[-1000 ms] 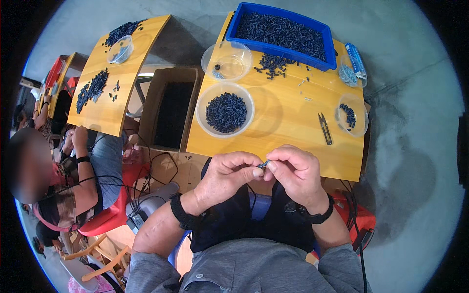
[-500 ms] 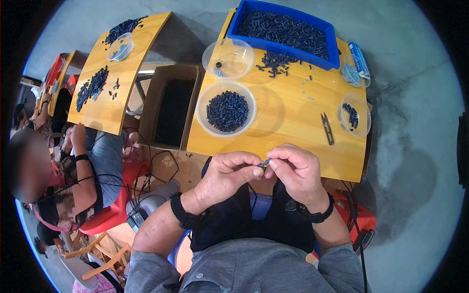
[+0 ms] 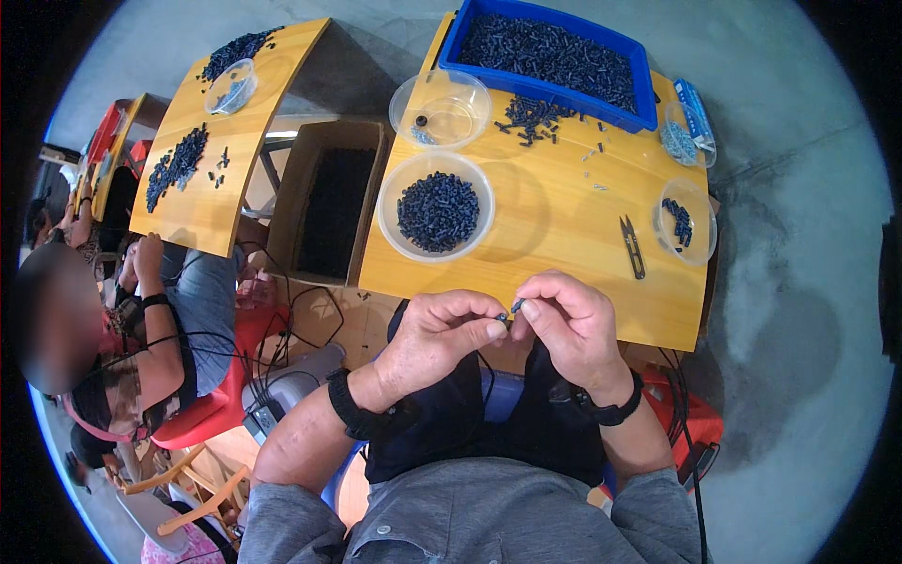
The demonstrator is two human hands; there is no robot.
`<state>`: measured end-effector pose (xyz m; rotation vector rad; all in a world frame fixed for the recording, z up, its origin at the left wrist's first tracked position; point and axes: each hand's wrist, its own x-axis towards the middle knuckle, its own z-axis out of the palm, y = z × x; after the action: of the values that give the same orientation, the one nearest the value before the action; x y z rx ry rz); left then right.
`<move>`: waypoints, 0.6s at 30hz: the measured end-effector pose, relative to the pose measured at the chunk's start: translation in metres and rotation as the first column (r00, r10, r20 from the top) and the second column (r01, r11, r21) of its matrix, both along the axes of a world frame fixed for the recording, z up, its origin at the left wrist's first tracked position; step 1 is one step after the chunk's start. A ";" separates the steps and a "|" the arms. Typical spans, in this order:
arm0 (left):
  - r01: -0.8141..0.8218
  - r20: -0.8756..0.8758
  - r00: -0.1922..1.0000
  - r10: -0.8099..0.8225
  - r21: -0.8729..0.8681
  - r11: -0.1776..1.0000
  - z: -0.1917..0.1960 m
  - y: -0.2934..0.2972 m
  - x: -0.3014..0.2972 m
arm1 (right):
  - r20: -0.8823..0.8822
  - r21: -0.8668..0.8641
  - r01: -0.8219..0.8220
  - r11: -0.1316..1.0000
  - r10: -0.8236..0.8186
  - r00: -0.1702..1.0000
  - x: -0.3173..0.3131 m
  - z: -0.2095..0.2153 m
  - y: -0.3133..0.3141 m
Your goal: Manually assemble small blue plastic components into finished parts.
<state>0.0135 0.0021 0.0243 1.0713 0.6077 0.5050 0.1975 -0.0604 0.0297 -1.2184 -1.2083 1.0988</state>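
Over my lap, just short of the table's near edge, my left hand pinches a small dark cylindrical piece between thumb and forefinger. My right hand is closed at the fingertips on another small, dark bluish piece, mostly covered by the fingers. A narrow gap separates the two pieces. Beyond my hands stands a round clear tub heaped with dark short tubular pieces. Thread snips lie on the table to the right.
A blue tray full of dark pieces sits at the back, loose pieces beside it. Clear bowls hold small parts and dark pieces. A cardboard box stands left, near a co-worker at another table.
The two small pieces, close together at my fingertips before, are now slightly apart. My right fingertips have shifted a little up and away from the left.
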 end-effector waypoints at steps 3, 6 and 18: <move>-0.004 -0.015 1.000 0.004 0.012 1.000 -0.004 0.000 0.000 | -0.117 -0.082 -0.013 0.997 0.003 0.993 0.000 0.003 -0.001; -0.024 -0.046 0.999 0.028 0.083 0.996 -0.004 0.000 0.002 | -0.214 -0.142 -0.067 0.988 0.036 0.976 0.004 0.007 0.001; -0.020 -0.055 0.998 0.025 0.087 0.996 -0.006 0.001 0.001 | -0.364 -0.324 -0.271 0.906 0.145 0.920 0.011 0.019 0.012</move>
<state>0.0149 0.0032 0.0183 1.1648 0.6531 0.5263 0.2084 -0.0483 0.0486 -1.1314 -0.9082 1.6819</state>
